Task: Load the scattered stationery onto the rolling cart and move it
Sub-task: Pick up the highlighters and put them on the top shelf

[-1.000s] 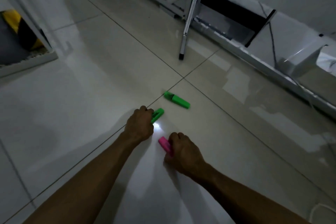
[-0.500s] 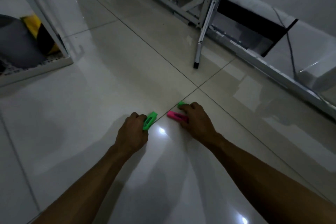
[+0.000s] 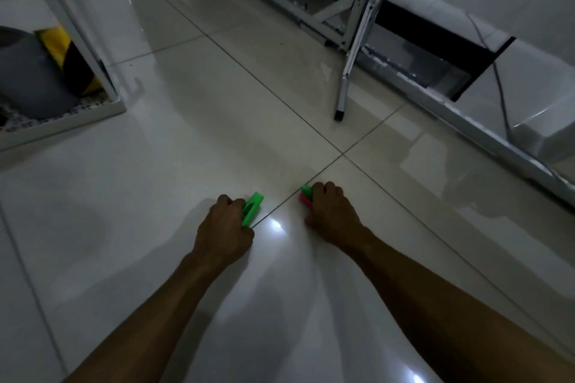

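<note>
My left hand [image 3: 224, 224] grips a green highlighter [image 3: 252, 208] just above the glossy tiled floor, its end sticking out past my fingers. My right hand [image 3: 329, 211] is curled round a pink highlighter [image 3: 304, 201] and a second green highlighter [image 3: 306, 190] together; only their left ends show beyond my knuckles. Both hands are low over the floor near a crossing of tile joints. The white rolling cart [image 3: 77, 113] stands at the left, its bottom shelf holding a grey roll [image 3: 28, 78] and a yellow-and-black roll of tape [image 3: 67, 56].
A metal table leg [image 3: 343, 93] with a black foot stands on the floor ahead to the right. Behind it a white frame rail [image 3: 466, 124] runs along the wall, with a cable [image 3: 501, 93] hanging down. Open floor lies between the cart and the leg.
My right hand, holding the pink highlighter, reached forward to the green highlighter lying on the floor and closed on it too. My left hand kept its green highlighter and barely moved.
</note>
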